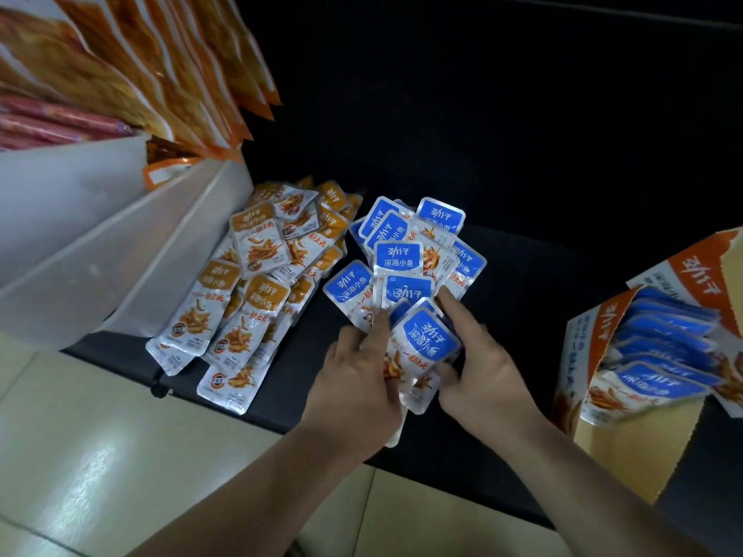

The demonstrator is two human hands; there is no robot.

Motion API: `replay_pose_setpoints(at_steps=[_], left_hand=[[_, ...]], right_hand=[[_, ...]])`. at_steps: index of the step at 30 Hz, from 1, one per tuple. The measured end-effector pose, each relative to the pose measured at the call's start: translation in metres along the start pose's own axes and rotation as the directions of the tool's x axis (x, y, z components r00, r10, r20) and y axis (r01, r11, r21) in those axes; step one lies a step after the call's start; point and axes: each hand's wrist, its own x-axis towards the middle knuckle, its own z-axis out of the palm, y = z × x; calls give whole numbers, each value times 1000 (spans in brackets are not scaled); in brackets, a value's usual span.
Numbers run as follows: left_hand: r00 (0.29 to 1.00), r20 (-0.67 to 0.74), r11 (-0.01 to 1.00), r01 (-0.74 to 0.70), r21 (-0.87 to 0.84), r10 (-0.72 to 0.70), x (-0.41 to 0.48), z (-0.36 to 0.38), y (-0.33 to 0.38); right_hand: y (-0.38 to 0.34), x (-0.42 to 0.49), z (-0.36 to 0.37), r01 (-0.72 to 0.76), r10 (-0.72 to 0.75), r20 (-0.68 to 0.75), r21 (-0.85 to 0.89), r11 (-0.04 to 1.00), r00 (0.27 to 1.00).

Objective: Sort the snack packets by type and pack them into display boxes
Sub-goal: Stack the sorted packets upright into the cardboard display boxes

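Note:
A heap of orange-topped snack packets (257,283) lies at the left of a dark surface (563,251). Beside it, in the middle, is a heap of blue-topped packets (418,243). My left hand (358,379) grips a small stack of blue packets (426,347) from the left, thumb on top. My right hand (478,363) holds the same stack from the right, its index finger stretched up onto a packet of the blue heap. An open orange display box (627,444) stands at the right, with several blue packets (663,347) filed inside.
White shelf dividers (120,251) stand at the left, with large orange snack bags (169,66) and red sausage packs (52,122) above them. A pale tiled floor (100,456) shows below the dark surface's front edge.

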Motion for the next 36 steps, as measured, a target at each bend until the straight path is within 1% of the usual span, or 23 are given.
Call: replay_pose_setpoints(at_steps=[1, 3, 5, 7, 9, 12, 13, 15, 17, 18, 19, 21, 24, 27, 28, 30, 32, 34, 36], left_hand=[[1000, -4, 1000, 9, -10, -10, 0, -1, 2], [999, -7, 999, 34, -41, -35, 0, 0, 6], [999, -6, 989, 46, -139, -48, -1, 2, 12], [997, 1, 958, 80, -277, -82, 0, 3, 19], [996, 36, 935, 94, -341, -87, 5, 2, 23], [991, 92, 886, 130, -445, -99, 11, 2, 25], [990, 101, 884, 136, -447, -101, 13, 3, 25], [989, 126, 922, 115, -370, -72, 13, 2, 26], [984, 176, 949, 87, -303, -34, 12, -1, 30], [979, 202, 951, 97, -293, -38, 12, -2, 32], [974, 219, 949, 116, -294, -51, 13, -1, 34], [970, 230, 922, 158, -353, -78, 14, -3, 43], [964, 231, 865, 225, -449, -130, 17, -2, 49], [967, 217, 789, 236, -567, -134, 20, -2, 46], [968, 226, 766, 230, -601, -114, 21, -1, 43], [966, 246, 752, 217, -623, -75, 19, -6, 39], [972, 224, 725, 203, -658, -70, 18, -10, 34], [983, 174, 705, 169, -689, -65, 16, -13, 30], [994, 108, 715, 84, -694, -12, 14, -15, 30]], right_hand=[[-4, -2, 0, -31, 31, 8, 146, 989, 1000], [-7, -6, 3, -76, 79, 7, 343, 936, 997], [-4, -7, 8, -72, 93, -31, 401, 913, 995], [-1, -7, 12, -40, 88, -102, 398, 916, 991], [3, -7, 13, -50, 115, -149, 386, 921, 982], [7, -7, 10, -67, 122, -172, 295, 953, 978], [6, -7, 9, -72, 120, -160, 279, 957, 980], [1, -6, 6, -91, 128, -117, 274, 957, 985], [0, -4, 5, -111, 144, -93, 295, 949, 985], [1, -3, 4, -121, 154, -84, 314, 942, 984], [2, -3, 4, -130, 165, -76, 338, 932, 983], [5, -3, 2, -144, 183, -68, 381, 913, 981], [4, -5, -1, -118, 163, -73, 421, 899, 984], [0, -6, -5, -95, 147, -76, 464, 881, 986], [-1, -6, -6, -94, 152, -81, 488, 868, 985], [-1, -5, -9, -104, 184, -106, 515, 851, 977], [-5, -5, -12, -134, 219, -122, 488, 863, 968], [-10, -6, -16, -156, 227, -86, 496, 854, 970], [-17, -6, -21, -126, 172, -24, 579, 805, 985]])
